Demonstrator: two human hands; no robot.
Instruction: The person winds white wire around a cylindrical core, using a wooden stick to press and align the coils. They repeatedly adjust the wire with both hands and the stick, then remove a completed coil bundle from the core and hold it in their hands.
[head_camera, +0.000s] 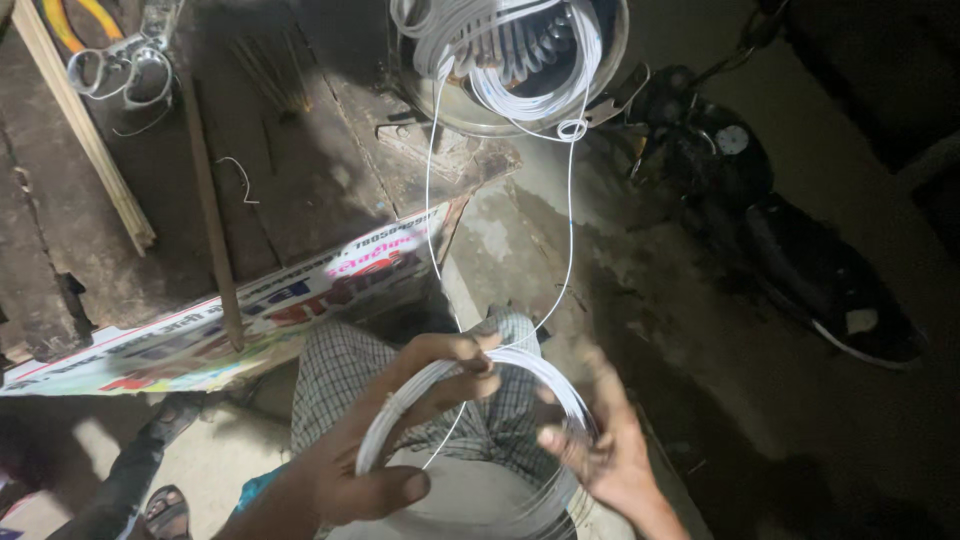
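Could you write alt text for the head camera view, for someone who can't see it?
Two bare hands, left hand and right hand, hold a coil of white wire over checked trousers. Strands run up to a round metal motor housing on a dark wooden workbench; a parked motorcycle stands to the right.

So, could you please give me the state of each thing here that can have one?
Wire coil: looped, gripped by both hands.
Left hand: closed on the coil.
Right hand: fingers curled on the coil's far side.
Wire strands: hanging down from the motor.
Motor: open, wire bundled inside.
Scissors: lying on the workbench.
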